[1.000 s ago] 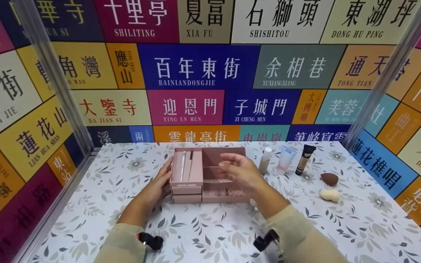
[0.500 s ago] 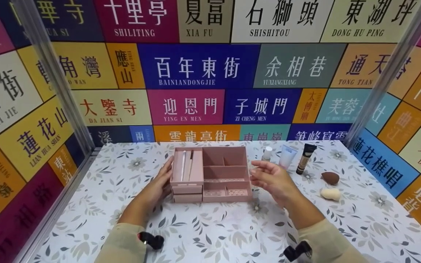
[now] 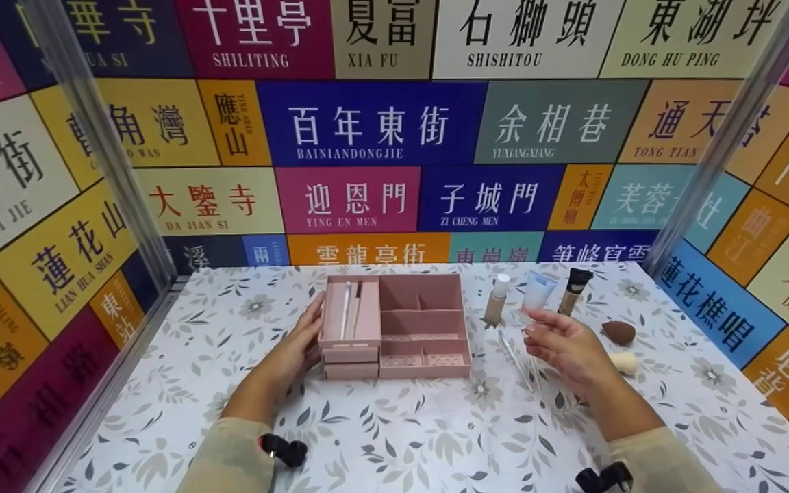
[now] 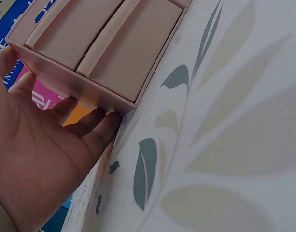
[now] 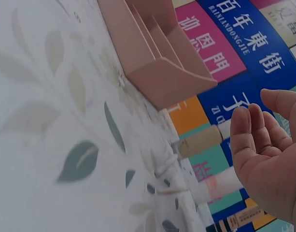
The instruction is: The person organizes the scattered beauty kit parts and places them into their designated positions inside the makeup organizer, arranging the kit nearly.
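A pink makeup organizer stands upright on the table, with drawers at its left and open compartments at its right. Two slender sticks, perhaps brushes or pencils, lie in its upper left tray. My left hand rests against the organizer's left side; the left wrist view has its extended fingertips at the lower edge. Over the table to the right, my right hand hovers with loosely bent fingers and nothing in them. Thin pale sticks lie just left of it. Behind its fingertips stands a blue-white tube.
A white-capped bottle stands right of the organizer. Farther right is a black-capped tube, partly behind my right hand. A brown makeup sponge and a cream one lie beyond that hand. Sign-covered panels enclose the table's back and sides.
My right hand has moved right, from over the organizer's compartments past its right side to near the thin sticks and tubes. The left hand has stayed against the organizer.
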Demonstrator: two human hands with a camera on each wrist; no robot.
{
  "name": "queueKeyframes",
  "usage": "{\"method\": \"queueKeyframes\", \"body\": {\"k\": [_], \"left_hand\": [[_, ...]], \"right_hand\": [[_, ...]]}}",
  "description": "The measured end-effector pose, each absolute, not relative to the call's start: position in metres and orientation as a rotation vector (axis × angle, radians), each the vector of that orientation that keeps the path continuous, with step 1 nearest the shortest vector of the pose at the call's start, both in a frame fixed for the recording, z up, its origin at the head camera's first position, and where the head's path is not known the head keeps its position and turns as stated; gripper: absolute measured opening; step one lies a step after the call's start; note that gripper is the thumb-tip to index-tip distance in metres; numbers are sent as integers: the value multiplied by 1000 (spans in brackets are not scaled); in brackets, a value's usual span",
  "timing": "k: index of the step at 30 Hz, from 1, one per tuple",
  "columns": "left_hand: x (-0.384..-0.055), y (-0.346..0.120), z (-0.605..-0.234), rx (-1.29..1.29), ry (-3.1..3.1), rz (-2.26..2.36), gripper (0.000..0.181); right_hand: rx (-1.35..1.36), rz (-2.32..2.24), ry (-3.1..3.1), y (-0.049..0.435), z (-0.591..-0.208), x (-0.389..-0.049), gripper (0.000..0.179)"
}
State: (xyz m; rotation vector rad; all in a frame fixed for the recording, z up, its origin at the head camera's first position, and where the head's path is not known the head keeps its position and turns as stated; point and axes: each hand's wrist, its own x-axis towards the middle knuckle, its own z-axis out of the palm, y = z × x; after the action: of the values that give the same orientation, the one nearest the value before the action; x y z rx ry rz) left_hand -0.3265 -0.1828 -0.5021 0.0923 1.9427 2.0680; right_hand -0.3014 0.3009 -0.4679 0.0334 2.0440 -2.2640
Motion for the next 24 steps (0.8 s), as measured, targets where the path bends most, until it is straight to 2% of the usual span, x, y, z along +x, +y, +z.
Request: {"method": "queueKeyframes", "body": {"k": [9, 16, 24], "left_hand": [[-327, -182, -502, 91, 1951, 2046, 52], [-327, -183, -501, 69, 1966, 2041, 51], [-329, -184, -502, 130, 1991, 2031, 54]], "right_hand": [[112, -2210, 2094, 311, -478, -308, 34], [206, -2166, 2110, 319, -483, -323, 54], [344, -2101, 2120, 324, -497, -339, 64]]}}
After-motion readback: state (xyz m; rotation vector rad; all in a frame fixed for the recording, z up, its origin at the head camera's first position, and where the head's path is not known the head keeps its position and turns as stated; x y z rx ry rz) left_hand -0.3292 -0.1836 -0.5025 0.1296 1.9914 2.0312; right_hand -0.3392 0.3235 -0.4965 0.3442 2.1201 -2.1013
